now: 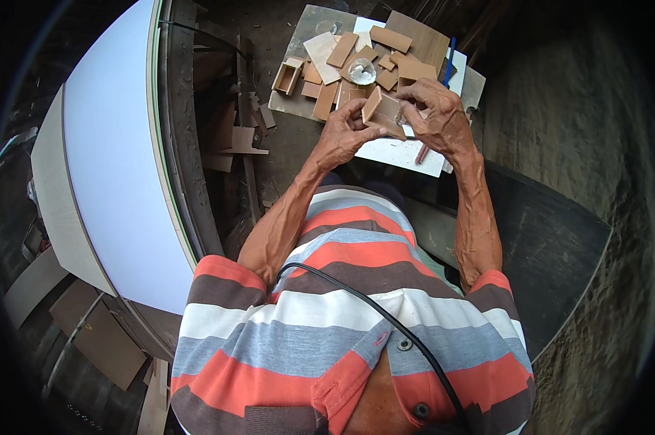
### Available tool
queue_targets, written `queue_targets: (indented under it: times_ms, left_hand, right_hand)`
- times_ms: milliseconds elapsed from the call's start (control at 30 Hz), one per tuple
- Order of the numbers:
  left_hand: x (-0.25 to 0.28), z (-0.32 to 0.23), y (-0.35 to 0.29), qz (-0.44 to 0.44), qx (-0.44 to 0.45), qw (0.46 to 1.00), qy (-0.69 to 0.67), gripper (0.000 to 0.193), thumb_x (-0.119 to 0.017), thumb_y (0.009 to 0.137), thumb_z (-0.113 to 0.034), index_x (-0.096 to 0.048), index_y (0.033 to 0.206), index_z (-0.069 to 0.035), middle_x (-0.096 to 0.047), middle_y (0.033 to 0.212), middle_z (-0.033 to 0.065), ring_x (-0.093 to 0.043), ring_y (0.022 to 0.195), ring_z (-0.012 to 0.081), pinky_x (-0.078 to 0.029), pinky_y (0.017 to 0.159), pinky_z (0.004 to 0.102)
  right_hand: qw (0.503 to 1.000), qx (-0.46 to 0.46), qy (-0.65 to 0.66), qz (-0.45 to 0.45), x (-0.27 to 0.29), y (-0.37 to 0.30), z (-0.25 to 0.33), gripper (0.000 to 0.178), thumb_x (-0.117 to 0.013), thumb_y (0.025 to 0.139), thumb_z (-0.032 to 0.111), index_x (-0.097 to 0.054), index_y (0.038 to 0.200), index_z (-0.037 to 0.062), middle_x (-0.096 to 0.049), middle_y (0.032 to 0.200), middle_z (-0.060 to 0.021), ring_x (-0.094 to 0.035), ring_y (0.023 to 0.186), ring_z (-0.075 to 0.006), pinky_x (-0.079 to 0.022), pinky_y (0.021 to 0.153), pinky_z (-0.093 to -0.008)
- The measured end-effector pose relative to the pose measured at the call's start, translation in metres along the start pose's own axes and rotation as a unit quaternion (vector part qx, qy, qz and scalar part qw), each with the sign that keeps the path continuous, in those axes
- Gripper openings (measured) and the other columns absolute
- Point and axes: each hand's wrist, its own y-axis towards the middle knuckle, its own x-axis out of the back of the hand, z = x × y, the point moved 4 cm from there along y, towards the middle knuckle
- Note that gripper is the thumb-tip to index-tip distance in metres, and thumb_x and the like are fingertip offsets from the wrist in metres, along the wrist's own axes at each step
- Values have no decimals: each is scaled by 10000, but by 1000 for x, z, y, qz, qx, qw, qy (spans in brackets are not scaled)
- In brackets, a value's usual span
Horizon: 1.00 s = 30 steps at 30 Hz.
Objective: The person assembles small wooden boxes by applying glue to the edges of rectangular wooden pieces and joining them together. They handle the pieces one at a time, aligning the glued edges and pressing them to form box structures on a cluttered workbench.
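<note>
My left hand [348, 133] grips a small partly joined wooden piece [390, 116], with one thin board standing up from a flat one. Thumb and fingers close round its left side. Over the right edge of that piece, my right hand [437, 114] is bent with its fingertips pinched together; whatever sits between them is too small to make out. Just beyond both hands, a clear dish [361, 71] with white stuff in it rests among several loose wooden pieces [342, 49]. A small open wooden box [288, 76] lies to the left of them.
A low worktop [309, 23] carries a white board [393, 154], on which a short reddish stick [422, 154] lies. A blue stick [451, 59] is at the right. Large white curved sheet [117, 145] stands at my left, with wood scraps [233, 141] beside it. A black cable [385, 315] crosses my chest.
</note>
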Motion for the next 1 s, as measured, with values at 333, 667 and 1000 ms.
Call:
queue_targets:
  times_ms: [333,667,1000]
  left_hand:
    - [-2,2,1,22,16,999,35,582,-760,796,-37,-470,1293,54,-627,1128,149,-649,982,176,-541,870,275]
    - [-7,-3,2,7,18,1000,-10,579,-766,783,-32,-497,1291,38,-628,1124,121,-634,995,169,-519,890,284]
    - [25,6,-2,-84,-2,996,-2,543,-772,783,-79,-517,1242,58,-642,1096,122,-632,983,160,-504,902,269]
  right_hand:
    - [999,-27,16,-41,3,0,-2,131,-610,777,59,-675,858,-21,-654,796,-128,-646,715,-249,-520,652,-338]
    - [994,-59,47,-81,7,-5,-2,109,-645,804,74,-679,861,-12,-660,779,-109,-652,687,-205,-519,610,-302]
    - [921,-278,136,-238,0,-53,-35,148,-664,856,128,-701,919,-1,-685,801,-60,-616,711,-105,-494,651,-256]
